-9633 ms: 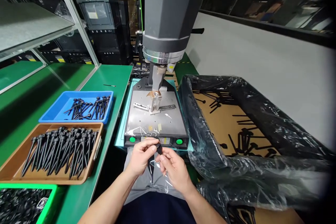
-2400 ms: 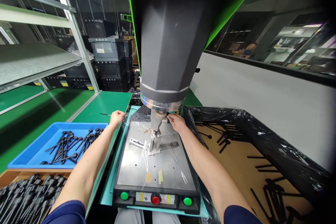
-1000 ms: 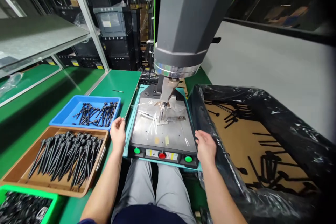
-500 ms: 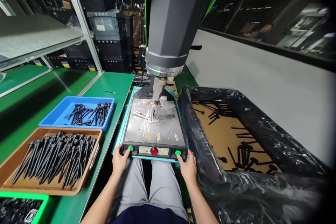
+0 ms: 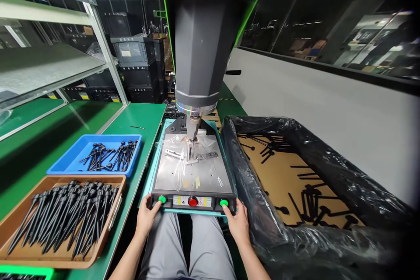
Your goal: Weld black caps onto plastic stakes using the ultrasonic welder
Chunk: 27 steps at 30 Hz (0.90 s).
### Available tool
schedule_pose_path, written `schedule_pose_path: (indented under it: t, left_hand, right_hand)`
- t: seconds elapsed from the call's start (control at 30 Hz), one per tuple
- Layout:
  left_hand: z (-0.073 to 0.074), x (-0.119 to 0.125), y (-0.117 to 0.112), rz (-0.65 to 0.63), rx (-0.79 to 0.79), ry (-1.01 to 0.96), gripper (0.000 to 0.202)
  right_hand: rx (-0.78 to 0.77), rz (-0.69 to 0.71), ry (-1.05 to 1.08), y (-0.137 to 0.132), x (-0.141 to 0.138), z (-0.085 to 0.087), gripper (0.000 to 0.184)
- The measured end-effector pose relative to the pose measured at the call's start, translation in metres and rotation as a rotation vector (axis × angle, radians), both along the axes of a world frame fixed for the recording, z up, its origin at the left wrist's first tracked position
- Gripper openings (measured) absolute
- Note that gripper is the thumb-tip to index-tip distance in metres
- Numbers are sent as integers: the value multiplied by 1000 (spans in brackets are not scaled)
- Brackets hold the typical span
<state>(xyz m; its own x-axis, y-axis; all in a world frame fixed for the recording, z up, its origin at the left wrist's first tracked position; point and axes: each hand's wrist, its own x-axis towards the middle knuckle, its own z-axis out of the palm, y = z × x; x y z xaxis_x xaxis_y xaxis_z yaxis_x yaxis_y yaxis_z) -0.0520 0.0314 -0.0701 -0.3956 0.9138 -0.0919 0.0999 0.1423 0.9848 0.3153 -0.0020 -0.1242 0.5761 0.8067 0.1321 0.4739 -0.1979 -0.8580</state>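
A grey press machine (image 5: 197, 43) stands over a metal base plate (image 5: 193, 175). Its horn tip (image 5: 192, 133) is down on a small fixture covered by clear film (image 5: 183, 148). My left hand (image 5: 146, 218) rests at the front panel with its thumb on the left green button (image 5: 162, 199). My right hand (image 5: 238, 223) does the same at the right green button (image 5: 223, 203). Both hands hold nothing, fingers loosely spread. A red button (image 5: 193, 202) sits between the green ones.
A blue tray (image 5: 82, 164) and a brown tray (image 5: 29, 210) of black spike parts lie on the green bench (image 5: 138, 116) to the left. A cardboard box lined with black plastic (image 5: 262, 183) stands to the right, holding several black parts. Metal shelving (image 5: 49, 57) rises at left.
My hands came back from the fixture to the front panel and now press the two green buttons. The horn has come down onto the film-covered fixture.
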Motion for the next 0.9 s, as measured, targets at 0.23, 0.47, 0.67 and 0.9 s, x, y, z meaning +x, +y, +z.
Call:
schedule_pose_path:
  t: [0.23,0.47,0.67,0.9]
  left_hand:
    - [-6,-1,-2,32,4,5,57]
    - [-2,-7,0,-58,-4,-73,59]
    - [15,-11,12,-79,33,-56,59]
    - [16,-3,33,26,40,7,58]
  right_hand:
    - [27,10,23,0,3,-5,69]
    - [20,28,51,0,7,9,64]
    - [132,38,-131,24,8,57,54]
    - [69,82,-263,72,-10,77,47]
